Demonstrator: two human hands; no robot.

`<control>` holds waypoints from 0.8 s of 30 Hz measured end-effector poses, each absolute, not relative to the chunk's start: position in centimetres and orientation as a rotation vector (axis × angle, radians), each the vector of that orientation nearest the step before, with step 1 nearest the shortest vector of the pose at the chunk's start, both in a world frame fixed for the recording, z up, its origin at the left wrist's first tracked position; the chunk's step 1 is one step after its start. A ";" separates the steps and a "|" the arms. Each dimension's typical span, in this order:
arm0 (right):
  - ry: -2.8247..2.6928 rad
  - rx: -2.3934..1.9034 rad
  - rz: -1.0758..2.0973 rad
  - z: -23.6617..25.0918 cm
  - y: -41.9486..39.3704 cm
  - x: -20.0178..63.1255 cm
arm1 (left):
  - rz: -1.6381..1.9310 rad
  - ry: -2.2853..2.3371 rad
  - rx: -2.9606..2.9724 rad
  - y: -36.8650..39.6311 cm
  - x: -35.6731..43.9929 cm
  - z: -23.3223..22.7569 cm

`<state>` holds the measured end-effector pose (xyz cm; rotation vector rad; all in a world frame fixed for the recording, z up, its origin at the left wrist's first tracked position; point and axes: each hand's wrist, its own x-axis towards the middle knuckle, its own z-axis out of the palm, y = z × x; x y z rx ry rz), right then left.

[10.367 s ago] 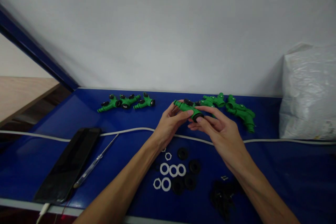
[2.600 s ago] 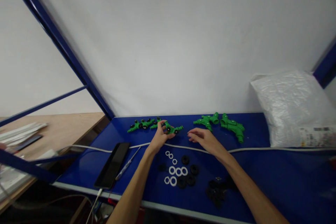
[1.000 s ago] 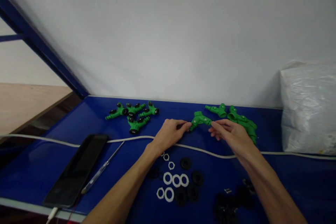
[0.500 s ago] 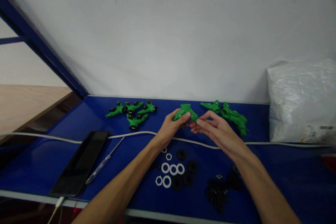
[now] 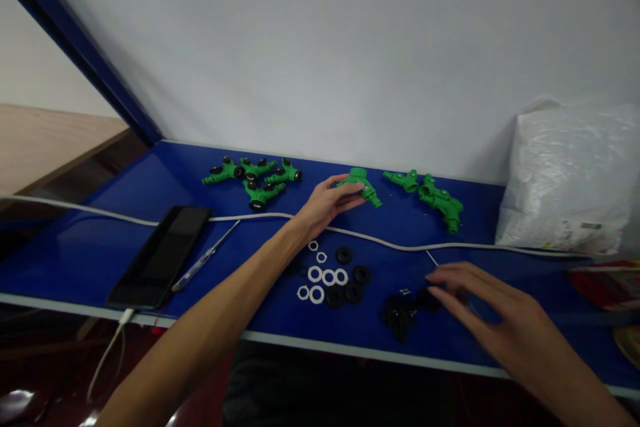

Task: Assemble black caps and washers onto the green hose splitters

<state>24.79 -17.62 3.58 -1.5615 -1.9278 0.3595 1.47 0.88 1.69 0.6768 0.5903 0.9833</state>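
Green fitting (image 5: 361, 185); blue bench (image 5: 500, 233); white rings (image 5: 320, 277); black washers (image 5: 345, 280); black phone (image 5: 163, 255)

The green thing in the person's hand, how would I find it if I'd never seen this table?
Look along the back of the blue table, near the white wall. Between two groups of green plastic fittings, the left hand holds one green Y-shaped fitting. Unlike the left group, it has no black caps, and it is the only one a hand grips.

White plastic bag (image 5: 565, 173) – label print too blurred; nothing legible.
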 end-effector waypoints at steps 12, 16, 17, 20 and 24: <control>-1.987 -1.535 -0.084 -2.8 -21.2 24.3 | 1.010 0.633 0.661 1.1 1.3 1.7; -2.102 -1.446 -0.104 -2.7 -21.0 25.9 | 0.988 0.649 0.694 1.2 0.9 1.6; -2.087 -1.441 -0.076 -2.2 -20.8 26.0 | 0.980 0.642 0.704 1.2 0.9 1.6; -1.810 -1.505 0.072 0.4 -18.8 24.5 | 0.952 0.624 0.726 1.2 0.8 1.7; -1.468 -1.386 0.417 4.3 -13.3 20.5 | 0.962 0.627 0.719 1.0 0.8 1.7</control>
